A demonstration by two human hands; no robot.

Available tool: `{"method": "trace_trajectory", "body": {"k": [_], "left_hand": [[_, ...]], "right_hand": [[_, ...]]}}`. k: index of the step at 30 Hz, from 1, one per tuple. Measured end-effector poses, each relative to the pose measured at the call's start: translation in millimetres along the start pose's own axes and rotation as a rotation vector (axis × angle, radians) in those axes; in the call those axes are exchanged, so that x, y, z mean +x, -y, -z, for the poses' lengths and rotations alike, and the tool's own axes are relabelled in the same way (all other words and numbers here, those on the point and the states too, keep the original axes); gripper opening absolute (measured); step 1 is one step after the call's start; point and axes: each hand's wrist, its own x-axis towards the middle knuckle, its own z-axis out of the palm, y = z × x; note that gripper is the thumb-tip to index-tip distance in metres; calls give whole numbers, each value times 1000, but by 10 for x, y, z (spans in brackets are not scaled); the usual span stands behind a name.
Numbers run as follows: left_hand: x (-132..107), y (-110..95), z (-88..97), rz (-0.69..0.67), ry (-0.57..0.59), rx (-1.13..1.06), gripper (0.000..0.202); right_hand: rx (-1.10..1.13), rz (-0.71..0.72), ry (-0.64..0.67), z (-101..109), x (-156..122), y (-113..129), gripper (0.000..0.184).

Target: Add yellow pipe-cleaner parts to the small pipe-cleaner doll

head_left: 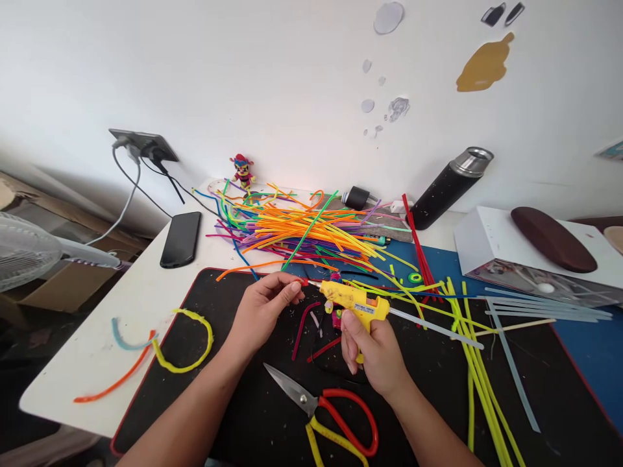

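Fingers of your right hand [374, 350] close around the yellow plastic glue gun [353, 301]; your left hand [265, 308] pinches a small red piece [304, 283] at its tip.

Left of the glue gun [357, 305], past the left hand [265, 311] pinching a red bit [304, 283] at its nozzle, the black mat [214, 305] lies bare as far as a curled yellow pipe cleaner [189, 347]. Behind the glue gun, the heap of pipe cleaners [302, 230] bars the way to the wall, and a black flask [450, 185] stands behind and to the right. Right of the glue gun, yellow-green pipe cleaners [479, 383] and clear glue sticks [545, 308] cross the mat, with a white box [491, 243] beyond them. Nearer than the glue gun, below the right hand [377, 353] gripping it, red-handled scissors [331, 408] lie on the mat, which is open on either side of them save for the forearms
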Motion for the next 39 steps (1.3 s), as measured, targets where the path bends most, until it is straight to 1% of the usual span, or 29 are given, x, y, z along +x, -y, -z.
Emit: {"method": "trace_trajectory", "body": {"k": [11, 16, 19, 28, 33, 39], "left_hand": [[6, 43, 10, 1, 24, -5, 30], [4, 34, 8, -5, 25, -23, 27], [3, 30, 0, -6, 22, -32, 28], [17, 54, 5, -9, 23, -56, 29], [13, 45, 2, -8, 19, -63, 28], [18, 40, 3, -9, 8, -68, 29]], "right_hand": [[10, -2, 2, -6, 0, 34, 72], [25, 7, -23, 4, -9, -5, 68], [16, 3, -8, 17, -12, -31, 66], [5, 6, 14, 17, -3, -19, 72], [4, 19, 3, 9, 1, 2, 75], [-1, 15, 18, 10, 8, 14, 76]]}}
